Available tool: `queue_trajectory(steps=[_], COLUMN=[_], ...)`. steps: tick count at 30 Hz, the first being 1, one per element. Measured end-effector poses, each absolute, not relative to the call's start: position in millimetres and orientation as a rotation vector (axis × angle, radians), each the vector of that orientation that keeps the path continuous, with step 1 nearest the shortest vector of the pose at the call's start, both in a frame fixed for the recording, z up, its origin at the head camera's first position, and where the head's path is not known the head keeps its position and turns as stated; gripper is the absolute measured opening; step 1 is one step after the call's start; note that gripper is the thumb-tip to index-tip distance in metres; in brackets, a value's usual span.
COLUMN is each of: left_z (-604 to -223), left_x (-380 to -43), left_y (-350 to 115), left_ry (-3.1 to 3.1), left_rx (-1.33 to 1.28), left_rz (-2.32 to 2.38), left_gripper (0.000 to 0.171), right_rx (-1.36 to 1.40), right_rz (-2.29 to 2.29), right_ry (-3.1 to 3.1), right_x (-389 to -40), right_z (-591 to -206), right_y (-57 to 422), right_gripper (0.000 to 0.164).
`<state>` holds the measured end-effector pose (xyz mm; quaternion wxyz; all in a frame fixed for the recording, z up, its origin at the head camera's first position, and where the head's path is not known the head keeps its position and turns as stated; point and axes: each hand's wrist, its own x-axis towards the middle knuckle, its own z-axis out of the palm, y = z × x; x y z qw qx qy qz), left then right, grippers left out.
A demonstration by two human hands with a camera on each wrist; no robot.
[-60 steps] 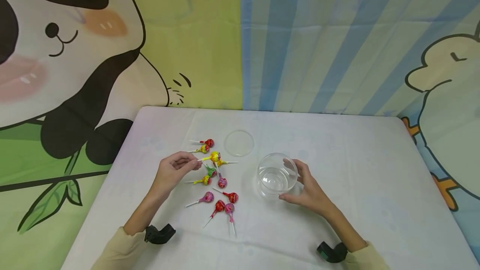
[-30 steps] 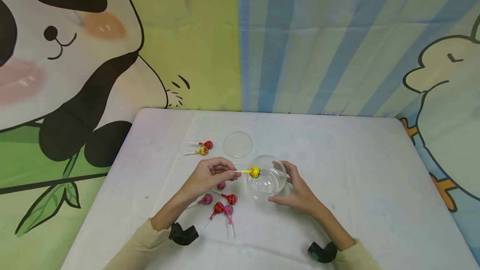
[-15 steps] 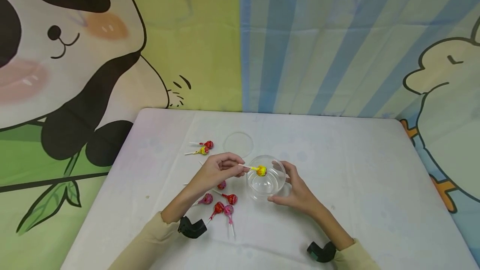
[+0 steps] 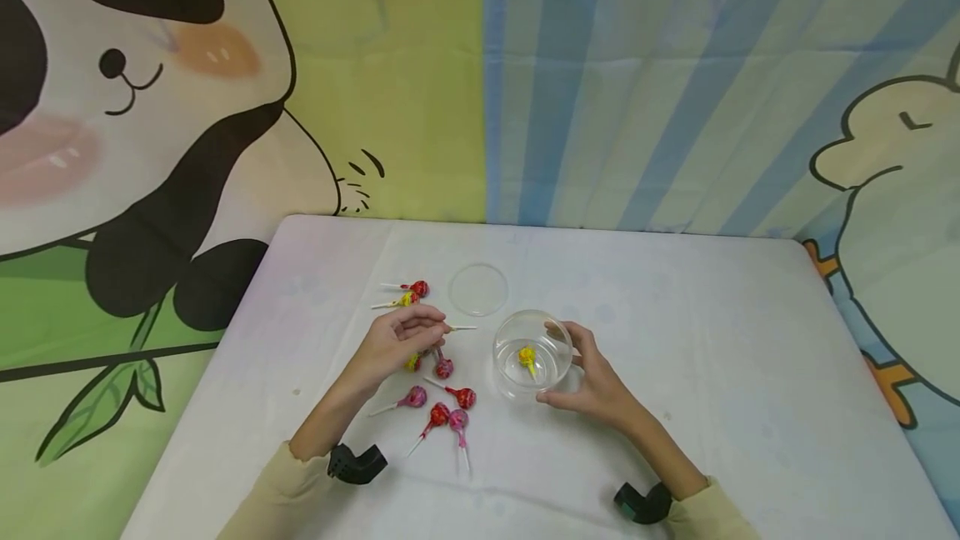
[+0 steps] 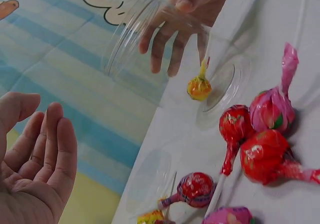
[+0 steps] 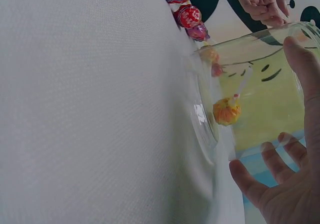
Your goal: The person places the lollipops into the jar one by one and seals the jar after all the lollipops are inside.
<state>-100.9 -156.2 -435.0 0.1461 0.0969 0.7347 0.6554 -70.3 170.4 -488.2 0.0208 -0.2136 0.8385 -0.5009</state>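
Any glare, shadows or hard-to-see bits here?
Right wrist view: a bright glint on the clear jar, soft shadow on the white cloth beside it; left wrist view: pale streaks of reflection on the jar; head view: the clear disc looks faint.

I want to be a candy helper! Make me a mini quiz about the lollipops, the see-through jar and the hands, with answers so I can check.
1. Which hand holds the clear jar? A) only the left B) only the right C) both
2. True or false: the lollipop inside the jar has a green wrapper.
3. Fill in: the round clear disc lies on the ____, apart from the jar.

Key:
1. B, the right hand.
2. False; it is a yellow lollipop.
3. table.
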Motion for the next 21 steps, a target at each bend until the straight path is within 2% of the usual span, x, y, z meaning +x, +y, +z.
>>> queue_trajectory(steps=[21], left_z=[-442], left_x=[-87], left_y=[-177], left_ry=[2.138], left_rx=[0.223], left_rz=[1.888], left_gripper=[0.036], right_rx=[-0.686], right_rz=[-1.557], right_ry=[2.6], right_x=[-71], right_z=[-490], right_y=[169], right_gripper=[0.1])
